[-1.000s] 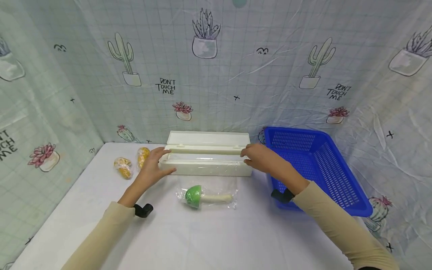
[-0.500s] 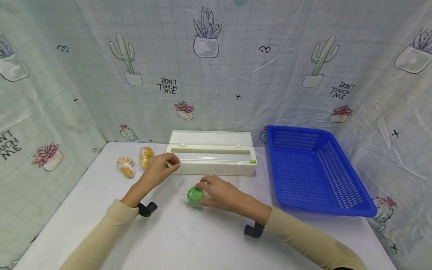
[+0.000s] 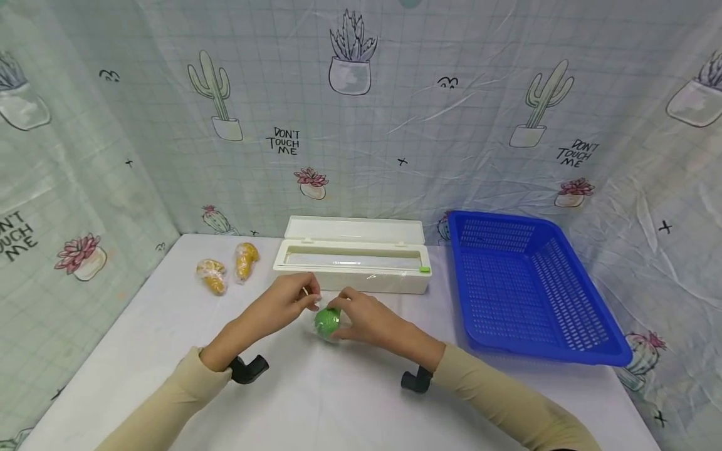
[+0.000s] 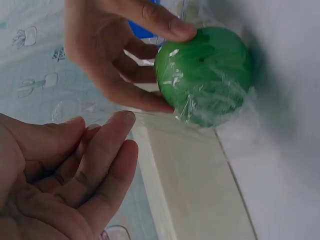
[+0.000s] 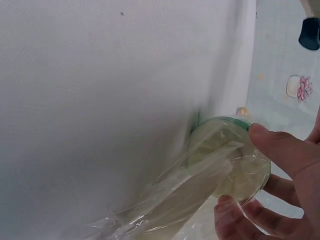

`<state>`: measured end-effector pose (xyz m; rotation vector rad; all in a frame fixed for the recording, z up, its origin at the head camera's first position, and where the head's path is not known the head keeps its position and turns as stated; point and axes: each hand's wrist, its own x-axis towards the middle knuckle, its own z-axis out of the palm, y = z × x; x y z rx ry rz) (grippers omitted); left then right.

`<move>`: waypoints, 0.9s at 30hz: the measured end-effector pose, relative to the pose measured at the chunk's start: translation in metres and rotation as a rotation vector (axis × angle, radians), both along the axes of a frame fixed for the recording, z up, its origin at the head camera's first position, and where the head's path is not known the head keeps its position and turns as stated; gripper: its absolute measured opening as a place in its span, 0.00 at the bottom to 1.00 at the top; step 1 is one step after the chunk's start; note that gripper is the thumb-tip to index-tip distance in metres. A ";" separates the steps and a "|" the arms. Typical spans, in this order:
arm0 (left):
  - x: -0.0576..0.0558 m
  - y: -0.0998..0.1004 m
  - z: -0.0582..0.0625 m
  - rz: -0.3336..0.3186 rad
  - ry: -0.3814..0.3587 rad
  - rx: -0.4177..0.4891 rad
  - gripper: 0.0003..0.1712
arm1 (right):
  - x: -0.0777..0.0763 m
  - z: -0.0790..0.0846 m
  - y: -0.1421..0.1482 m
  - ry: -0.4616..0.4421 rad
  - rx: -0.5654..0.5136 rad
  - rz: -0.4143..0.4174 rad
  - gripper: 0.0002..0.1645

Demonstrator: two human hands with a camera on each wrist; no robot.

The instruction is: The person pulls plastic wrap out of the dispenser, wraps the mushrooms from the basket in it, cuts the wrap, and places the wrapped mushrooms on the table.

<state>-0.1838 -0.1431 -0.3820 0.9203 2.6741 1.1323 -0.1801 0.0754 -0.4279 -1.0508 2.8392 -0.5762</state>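
Observation:
A toy mushroom with a green cap (image 3: 327, 322) and a pale stem (image 5: 175, 212) lies loosely wrapped in clear plastic film (image 5: 150, 200) on the table. My right hand (image 3: 375, 322) grips the cap, thumb on one side and fingers on the other, as the right wrist view also shows. To its left, my left hand (image 3: 284, 304) pinches an edge of the film between thumb and fingertips; in the left wrist view a thin strand runs from those fingers (image 4: 107, 140) to the wrapped cap (image 4: 205, 75). The stem is hidden behind my right hand in the head view.
Behind the hands stands a white cling film dispenser (image 3: 352, 282), its lid up and a roll inside. A blue plastic basket (image 3: 541, 354) is at the right. Two yellow film-wrapped items (image 3: 212, 276) lie at the back left. A patterned curtain surrounds the table.
My right hand has left the dispenser's right end and taken hold of the mushroom's cap. My left hand has moved from the dispenser's left end down to the film beside the cap.

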 end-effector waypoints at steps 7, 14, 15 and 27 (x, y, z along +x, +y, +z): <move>0.021 0.009 -0.020 -0.080 0.092 -0.029 0.05 | -0.003 -0.002 0.003 -0.036 -0.069 -0.005 0.30; 0.024 0.008 -0.044 -0.141 0.209 0.011 0.08 | -0.007 -0.005 0.006 -0.044 -0.120 0.012 0.28; 0.023 0.007 -0.045 -0.119 0.220 0.015 0.09 | -0.008 -0.005 0.006 -0.037 -0.116 0.010 0.29; 0.016 0.005 -0.053 0.231 -0.153 0.022 0.26 | -0.011 -0.006 0.006 -0.055 -0.119 -0.008 0.32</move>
